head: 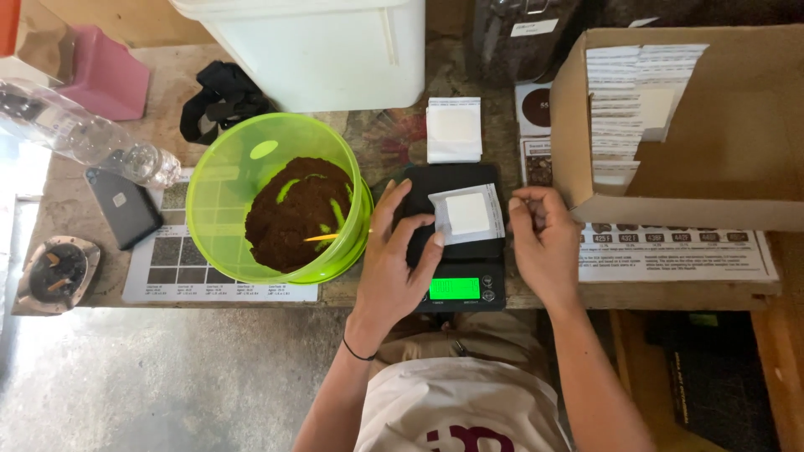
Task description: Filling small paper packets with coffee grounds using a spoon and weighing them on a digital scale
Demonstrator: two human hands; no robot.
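A black digital scale [457, 276] with a lit green display sits at the table's front edge. On its platform lies a small white paper pouch [467, 213]. My left hand [394, 259] rests on the scale's left side, thumb touching the pouch's left edge. My right hand [544, 243] is curled at the scale's right side, fingers close to the pouch's right edge; whether it grips anything I cannot tell. Left of the scale stands a lime green plastic bucket [226, 180] holding dark brown grounds [293, 213] with a yellow stick in them.
A stack of white pouches [454, 128] lies behind the scale. A cardboard box [737, 192] with paper packets stands at right, a white bin [335, 50] behind. A phone [124, 207], plastic bottle [84, 134], ashtray [57, 272], pink container [107, 75] and printed charts lie around.
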